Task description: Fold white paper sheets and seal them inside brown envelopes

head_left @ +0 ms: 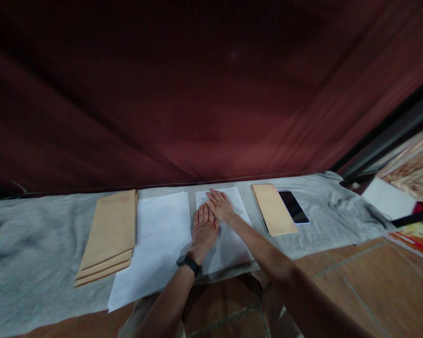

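Observation:
A white sheet of paper [229, 239] lies lengthwise on a grey cloth [31, 244]. My left hand [203, 228] lies flat on its left part, fingers stretched out; a dark band is on that wrist. My right hand [220, 205] rests flat on the sheet's far end, just beyond the left hand and touching it. Neither hand holds anything.
A larger stack of white paper [157, 244] sits left of the sheet. A pile of brown envelopes [109, 234] lies further left. A single brown envelope [274, 209] and a dark phone [293, 206] lie to the right. A dark red curtain hangs behind. Tiled floor is below.

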Motion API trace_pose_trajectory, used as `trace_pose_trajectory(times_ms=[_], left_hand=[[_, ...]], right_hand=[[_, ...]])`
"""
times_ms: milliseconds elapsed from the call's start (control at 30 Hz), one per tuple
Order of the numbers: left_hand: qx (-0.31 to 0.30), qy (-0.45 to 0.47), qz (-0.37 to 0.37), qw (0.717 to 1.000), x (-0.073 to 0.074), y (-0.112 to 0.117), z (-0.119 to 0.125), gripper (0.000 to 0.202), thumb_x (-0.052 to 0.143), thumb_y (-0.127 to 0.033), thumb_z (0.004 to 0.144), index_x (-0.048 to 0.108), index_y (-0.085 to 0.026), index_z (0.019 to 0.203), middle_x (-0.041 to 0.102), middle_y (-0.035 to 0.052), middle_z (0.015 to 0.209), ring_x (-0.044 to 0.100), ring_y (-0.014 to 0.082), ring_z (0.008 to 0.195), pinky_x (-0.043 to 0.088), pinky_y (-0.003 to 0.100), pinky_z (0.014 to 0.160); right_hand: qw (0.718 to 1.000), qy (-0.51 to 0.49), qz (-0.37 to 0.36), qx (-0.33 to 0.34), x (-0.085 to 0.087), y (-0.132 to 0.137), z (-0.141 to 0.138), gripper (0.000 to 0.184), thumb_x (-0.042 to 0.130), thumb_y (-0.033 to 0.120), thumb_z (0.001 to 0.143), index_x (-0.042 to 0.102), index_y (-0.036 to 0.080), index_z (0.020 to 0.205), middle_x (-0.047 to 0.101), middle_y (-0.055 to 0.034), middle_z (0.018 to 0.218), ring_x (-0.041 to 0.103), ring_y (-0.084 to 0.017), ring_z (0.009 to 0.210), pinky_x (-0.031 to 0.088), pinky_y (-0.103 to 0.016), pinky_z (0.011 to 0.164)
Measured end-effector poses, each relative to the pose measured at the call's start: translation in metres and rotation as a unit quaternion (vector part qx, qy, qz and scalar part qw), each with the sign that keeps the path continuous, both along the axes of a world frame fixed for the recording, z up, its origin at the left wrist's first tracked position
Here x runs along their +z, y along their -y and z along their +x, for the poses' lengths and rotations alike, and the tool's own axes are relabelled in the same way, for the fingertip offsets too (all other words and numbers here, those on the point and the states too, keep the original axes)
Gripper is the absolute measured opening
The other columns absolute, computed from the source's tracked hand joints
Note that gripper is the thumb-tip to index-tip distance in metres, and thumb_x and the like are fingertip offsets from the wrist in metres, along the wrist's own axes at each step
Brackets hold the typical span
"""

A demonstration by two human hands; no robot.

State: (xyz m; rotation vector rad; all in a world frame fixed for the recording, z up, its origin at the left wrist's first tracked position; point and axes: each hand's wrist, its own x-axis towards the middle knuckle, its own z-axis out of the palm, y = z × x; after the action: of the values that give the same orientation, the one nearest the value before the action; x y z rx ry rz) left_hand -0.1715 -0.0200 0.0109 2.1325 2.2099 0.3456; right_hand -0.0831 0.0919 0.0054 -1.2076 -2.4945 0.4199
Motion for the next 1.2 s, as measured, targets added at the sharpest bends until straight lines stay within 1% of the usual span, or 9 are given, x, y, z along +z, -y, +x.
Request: trace_pose_trajectory(times_ms=[233,367,500,633,733,867,1000,1100,1200], left_hand=[[-0.017,0.004,0.019,1.000,-0.004,0.000,-0.007,0.060,0.033,-0.037,0.102,0.037,-0.010,0.155,0.032,0.0161,0.163,0.026,0.0288,0.153,0.020,0.048,0.126],[-0.027,-0.001,0.039,0.999,-0.005,0.000,-0.010,0.060,0.034,-0.038,0.102,0.041,-0.006,0.152,0.034,0.0187,0.162,0.029,0.0303,0.152,0.021,0.049,0.125],[-0.024,0.004,0.043,0.999,-0.003,-0.001,-0.011,0.060,0.035,-0.037,0.101,0.042,-0.004,0.151,0.035,0.0205,0.161,0.030,0.0312,0.151,0.021,0.049,0.125],[-0.022,0.021,0.070,0.997,-0.005,0.009,0.010,0.060,0.035,-0.034,0.101,0.040,-0.001,0.151,0.035,0.0216,0.160,0.028,0.0303,0.152,0.019,0.050,0.126],[-0.091,0.030,0.090,0.991,-0.013,0.025,0.038,0.061,0.035,-0.037,0.101,0.038,-0.005,0.153,0.038,0.0180,0.160,0.029,0.0276,0.152,0.020,0.049,0.126],[-0.121,0.020,0.096,0.988,-0.020,0.045,0.055,0.062,0.038,-0.043,0.101,0.040,-0.008,0.152,0.043,0.0179,0.157,0.032,0.0285,0.151,0.023,0.051,0.125],[-0.131,0.001,0.115,0.985,-0.019,0.052,0.044,0.063,0.039,-0.043,0.100,0.037,-0.010,0.153,0.044,0.0170,0.157,0.033,0.0267,0.151,0.026,0.049,0.125],[-0.115,-0.009,0.119,0.986,-0.022,0.059,0.033,0.063,0.041,-0.044,0.099,0.040,-0.008,0.151,0.045,0.0189,0.156,0.034,0.0285,0.150,0.029,0.049,0.123],[-0.110,-0.007,0.125,0.986,-0.026,0.069,0.026,0.065,0.044,-0.043,0.098,0.041,-0.004,0.150,0.043,0.0226,0.156,0.034,0.0315,0.150,0.033,0.050,0.121]], right_hand=[[0.987,0.078,0.054,-0.131,-0.010,-0.022,0.034,0.058,0.034,0.039,0.107,0.038,0.006,0.154,0.034,-0.0188,0.161,0.032,-0.030,0.151,0.024,-0.048,0.123],[0.970,0.112,0.103,-0.188,-0.018,-0.006,0.059,0.058,0.034,0.037,0.106,0.040,0.004,0.153,0.039,-0.0205,0.158,0.036,-0.029,0.149,0.027,-0.046,0.122],[0.962,0.144,0.133,-0.190,-0.023,0.017,0.082,0.057,0.032,0.035,0.106,0.041,0.001,0.152,0.040,-0.0209,0.158,0.036,-0.030,0.149,0.028,-0.047,0.121],[0.962,0.135,0.136,-0.194,-0.025,0.027,0.091,0.057,0.030,0.033,0.105,0.043,0.002,0.151,0.042,-0.0207,0.156,0.038,-0.031,0.147,0.028,-0.049,0.121],[0.963,0.113,0.135,-0.202,-0.023,0.027,0.090,0.056,0.031,0.033,0.105,0.043,0.003,0.151,0.044,-0.0200,0.156,0.038,-0.030,0.147,0.028,-0.049,0.121],[0.968,0.094,0.126,-0.195,-0.015,0.027,0.089,0.055,0.031,0.030,0.105,0.043,0.002,0.151,0.044,-0.0192,0.156,0.036,-0.030,0.149,0.025,-0.049,0.122],[0.976,0.072,0.129,-0.161,-0.012,0.045,0.086,0.055,0.033,0.028,0.105,0.040,0.001,0.152,0.037,-0.0202,0.160,0.031,-0.031,0.151,0.025,-0.050,0.123],[0.987,0.052,0.122,-0.093,-0.017,0.073,0.085,0.054,0.033,0.031,0.106,0.040,0.005,0.153,0.034,-0.0162,0.162,0.030,-0.027,0.152,0.029,-0.044,0.122],[0.992,0.050,0.116,-0.003,-0.019,0.098,0.091,0.052,0.035,0.034,0.107,0.039,0.016,0.155,0.035,-0.0093,0.163,0.033,-0.022,0.151,0.028,-0.043,0.124]])
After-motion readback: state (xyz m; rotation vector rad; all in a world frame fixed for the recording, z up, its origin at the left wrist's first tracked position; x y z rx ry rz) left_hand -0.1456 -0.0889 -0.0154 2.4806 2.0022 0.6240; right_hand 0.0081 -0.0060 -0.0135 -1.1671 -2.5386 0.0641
